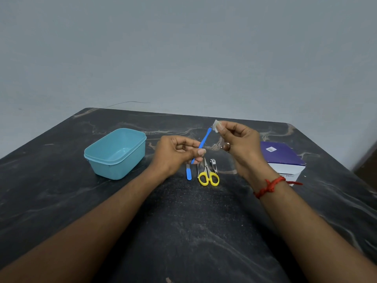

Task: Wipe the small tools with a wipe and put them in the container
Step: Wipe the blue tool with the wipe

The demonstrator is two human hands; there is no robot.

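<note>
Just above the middle of the table (183,221), the left hand (179,154) pinches a blue stick (204,140), the right hand (240,144) pinches a wipe (215,126) at its tip — the open container (115,153) stands apart leftward, tabletop between.

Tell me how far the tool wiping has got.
Done: nothing yet; the teal container holds no tools. In hand: the left hand grips a slim blue tool while the right hand pinches the wipe near its far tip. Left: the blue-handled file, yellow scissors and nail clipper lie on the table.
</note>
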